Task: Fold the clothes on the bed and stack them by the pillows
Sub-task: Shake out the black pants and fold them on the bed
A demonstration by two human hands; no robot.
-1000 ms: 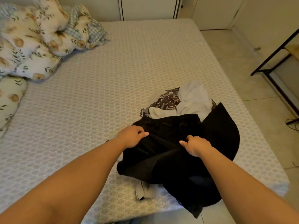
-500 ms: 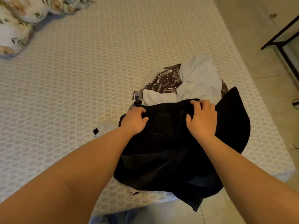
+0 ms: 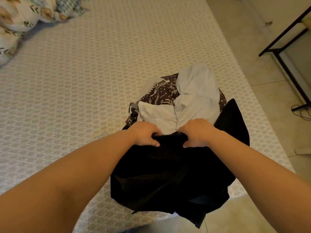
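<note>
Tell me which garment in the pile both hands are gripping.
The black garment, nearest the bed's edge: left hand and right hand bunch its top edge. The light grey and patterned ones lie untouched behind.

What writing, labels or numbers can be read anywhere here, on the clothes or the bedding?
None can be read.
black garment, gripped by the left hand and the right hand: no label shows.
patterned garment: shapes and dots only, no letters.
pillows: blurred floral print, no words.

Black garment (image 3: 168,179) being gripped at top edge, hanging over bed (image 3: 101,81) edge; grey cloth (image 3: 193,101), patterned cloth (image 3: 159,95) lying crumpled behind; pillows (image 3: 16,19) lying far-left.
</note>
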